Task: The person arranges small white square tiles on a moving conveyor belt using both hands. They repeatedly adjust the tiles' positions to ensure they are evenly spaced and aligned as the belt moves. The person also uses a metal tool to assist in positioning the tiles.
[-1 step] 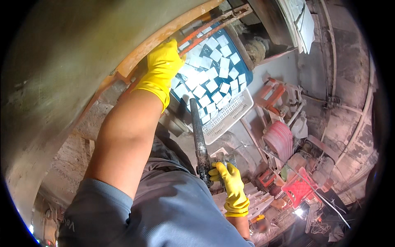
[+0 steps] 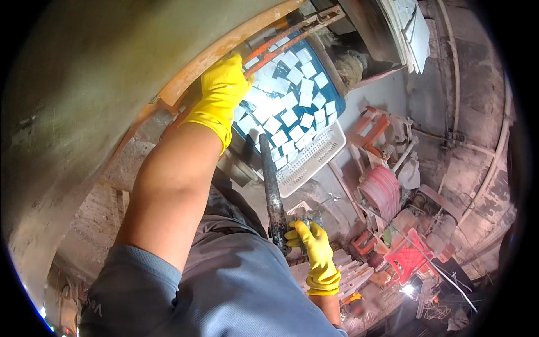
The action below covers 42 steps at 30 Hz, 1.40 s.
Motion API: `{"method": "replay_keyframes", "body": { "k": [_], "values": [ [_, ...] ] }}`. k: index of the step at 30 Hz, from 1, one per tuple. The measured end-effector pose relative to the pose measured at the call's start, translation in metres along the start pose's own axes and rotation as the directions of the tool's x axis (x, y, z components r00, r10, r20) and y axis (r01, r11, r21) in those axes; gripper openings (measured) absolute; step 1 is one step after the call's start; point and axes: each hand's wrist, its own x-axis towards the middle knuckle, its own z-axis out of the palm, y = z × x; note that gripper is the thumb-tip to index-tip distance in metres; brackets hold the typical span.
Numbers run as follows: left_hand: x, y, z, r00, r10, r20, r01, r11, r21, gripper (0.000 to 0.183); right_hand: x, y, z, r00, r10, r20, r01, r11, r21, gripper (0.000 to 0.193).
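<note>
- Your right hand (image 2: pixel 314 247), in a yellow glove, is clenched round the lower end of a dark, grimy bar (image 2: pixel 270 185) that runs up toward the blue drum (image 2: pixel 292 106).
- Your left hand (image 2: pixel 222 92), gloved too, presses on an orange rail (image 2: pixel 281 39) at the drum's rim; I cannot tell whether it is gripping.
- White square tiles (image 2: pixel 289 118) cover the drum, with a white plastic basket (image 2: pixel 314 160) just below.
- A red crate (image 2: pixel 410 255) sits well off to the right amid clutter.

Both gloves yellow: left hand (image 2: pixel 222 92), right hand (image 2: pixel 315 253). Dark grey rod (image 2: pixel 270 185); blue tub (image 2: pixel 292 106) dotted with white square tiles (image 2: pixel 289 115); white perforated basket (image 2: pixel 314 157). Red crate (image 2: pixel 407 258), grey-blue sleeve (image 2: pixel 185 297)
</note>
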Motion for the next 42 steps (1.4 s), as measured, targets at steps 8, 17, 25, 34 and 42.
{"method": "replay_keyframes", "body": {
  "k": [8,17,25,34,42],
  "values": [
    [0.004,0.000,-0.005,0.995,-0.053,0.079,0.054,0.998,-0.016,0.062,0.007,-0.017,-0.001,1.000,-0.001,0.003,0.001,1.000,-0.031,0.051],
    [0.007,0.000,-0.003,0.993,-0.083,0.086,0.082,0.996,0.020,0.066,0.011,-0.023,-0.001,1.000,-0.004,0.004,0.004,1.000,-0.009,0.051],
    [0.006,-0.006,0.003,1.000,-0.019,-0.022,0.020,0.999,0.037,0.069,0.012,-0.023,0.002,1.000,0.010,0.008,-0.010,1.000,0.025,0.050],
    [0.009,-0.006,0.002,0.999,-0.002,-0.050,0.007,0.996,0.085,0.073,0.013,-0.020,0.002,1.000,0.025,0.008,-0.025,0.999,0.041,0.047],
    [0.010,0.002,-0.012,0.996,-0.064,0.061,0.059,0.994,0.092,0.072,0.015,-0.021,0.003,1.000,0.018,0.013,-0.019,0.998,0.059,0.049]
  ]
}}
